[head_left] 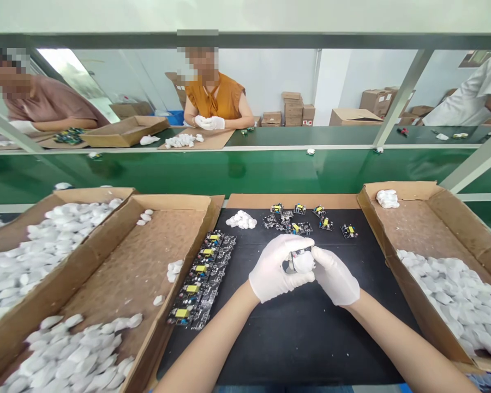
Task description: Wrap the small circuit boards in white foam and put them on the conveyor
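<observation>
Both my hands wear white gloves and meet above the black mat [294, 344]. My left hand [272, 267] is closed around a small soft white piece [303, 262], with something dark like a circuit board showing at its upper edge. From the other side, the fingertips of my right hand [336, 275] pinch the same piece; my fingers partly hide it. Beyond my hands lie several loose small circuit boards [301, 228] with yellow parts and a little heap of white pieces [241, 220]. Left of my hands, a joined panel of circuit boards [202, 278] rests on the mat.
A cardboard tray [118, 262] with white pieces stands at left, another tray [126, 192] beyond it. At right is a cardboard tray [378, 229] of white pieces. A green conveyor belt [262, 172] crosses behind. Across it, a co-worker [215, 98] handles something; two others are partly visible.
</observation>
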Tool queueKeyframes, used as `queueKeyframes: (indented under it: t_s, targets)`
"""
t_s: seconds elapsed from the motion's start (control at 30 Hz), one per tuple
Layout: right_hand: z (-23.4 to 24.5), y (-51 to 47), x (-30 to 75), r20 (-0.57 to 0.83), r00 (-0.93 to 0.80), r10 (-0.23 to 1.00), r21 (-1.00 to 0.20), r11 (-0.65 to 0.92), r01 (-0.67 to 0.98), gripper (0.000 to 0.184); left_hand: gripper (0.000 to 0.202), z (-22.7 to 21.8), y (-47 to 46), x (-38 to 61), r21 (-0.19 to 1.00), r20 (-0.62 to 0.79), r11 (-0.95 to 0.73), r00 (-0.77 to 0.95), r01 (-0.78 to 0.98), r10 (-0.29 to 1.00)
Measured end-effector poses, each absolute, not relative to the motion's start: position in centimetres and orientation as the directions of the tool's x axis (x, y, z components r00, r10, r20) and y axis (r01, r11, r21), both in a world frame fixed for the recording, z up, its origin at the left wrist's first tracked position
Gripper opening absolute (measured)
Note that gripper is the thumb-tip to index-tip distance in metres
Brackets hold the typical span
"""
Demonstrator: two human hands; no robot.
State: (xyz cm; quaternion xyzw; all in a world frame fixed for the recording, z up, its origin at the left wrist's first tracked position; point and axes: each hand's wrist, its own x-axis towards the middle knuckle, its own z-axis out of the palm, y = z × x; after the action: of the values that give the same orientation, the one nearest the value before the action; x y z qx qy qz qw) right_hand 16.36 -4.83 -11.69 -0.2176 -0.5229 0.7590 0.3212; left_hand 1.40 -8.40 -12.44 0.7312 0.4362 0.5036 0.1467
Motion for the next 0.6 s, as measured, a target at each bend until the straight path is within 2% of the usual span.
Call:
queueKeyframes:
  t_s: [0.17,0.3,0.37,0.53,0.6]
  targets:
    - [-11.8,-4.7,16.2,0.005,-0.701,0.713,-0.909,-0.289,-0.3,0.032,0.044,-12.2,-8.1,1.3,0.531,0.591,-0.541,0.172,0.653,0.788]
    - [-11.7,-4.7,16.3,0.043,-0.692,0.721,-0.941,-0.204,-0.271,0.034,0.045,-12.3,-7.9,1.3,0.509,0.597,-0.565,0.206,0.65,0.775]
    - [-11.5,-4.8,16.3,0.046,-0.686,0.726,-0.944,-0.192,-0.267,0.034,0.045,-12.5,-8.0,1.2,0.548,0.614,-0.579,0.18,0.604,0.769]
    - [-10.6,-5.4,16.1,-0.005,-0.758,0.652,-0.892,-0.345,-0.291,0.039,0.053,-12.9,-8.3,1.2,0.709,0.601,-0.571,0.069,0.413,0.796]
    - [-10.6,-5.4,16.3,0.01,-0.767,0.641,-0.905,-0.321,-0.28,0.037,0.057,-13.0,-8.4,1.2,0.754,0.568,-0.55,0.063,0.361,0.82]
